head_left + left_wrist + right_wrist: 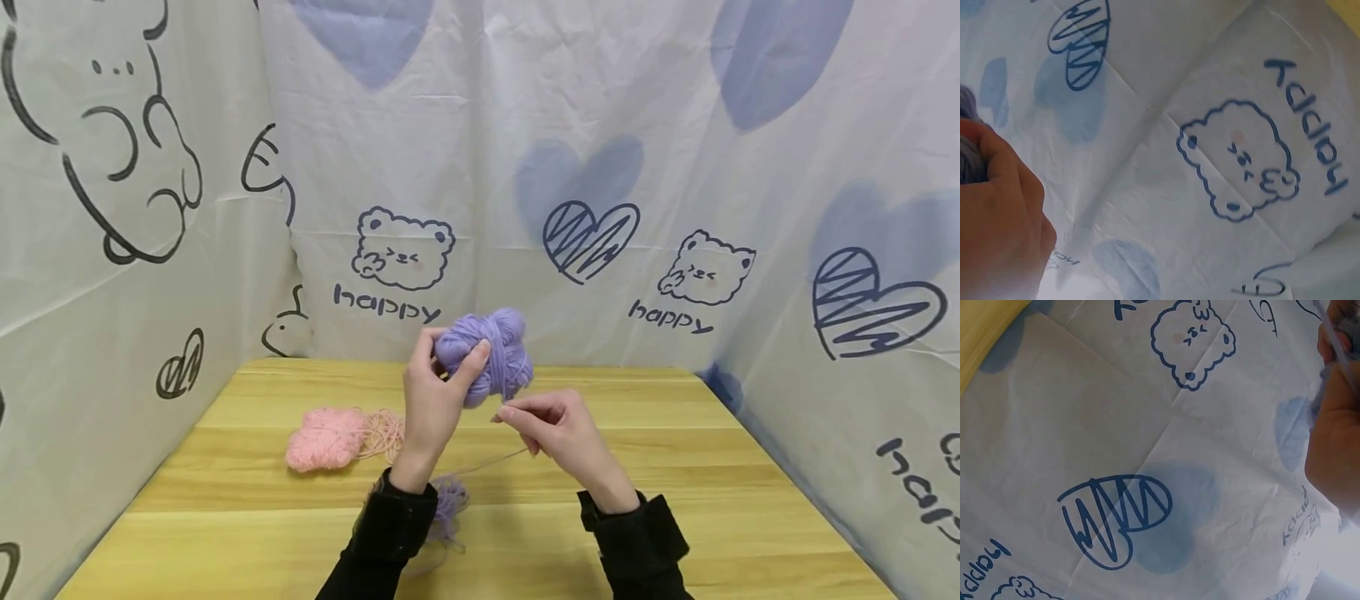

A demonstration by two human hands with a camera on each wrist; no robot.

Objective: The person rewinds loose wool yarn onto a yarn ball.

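Note:
A ball of purple yarn (504, 354) is held up above the table, with strands wrapped around its middle. My left hand (435, 400) grips it from the left, thumb across its front. In the left wrist view, part of the left hand (1000, 212) and a bit of the yarn ball (969, 159) show at the left edge. Just below and right of the ball, my right hand (562, 433) pinches the purple strand between thumb and fingers. The strand runs on from this hand toward a loose purple tangle (450, 504) on the table, partly hidden behind the left sleeve.
A pink yarn bundle (326, 439) lies on the left of the wooden table (712, 500), its loose pink strands (384, 435) spreading toward the left wrist. White printed cloth (480, 167) hangs behind the table and along both sides.

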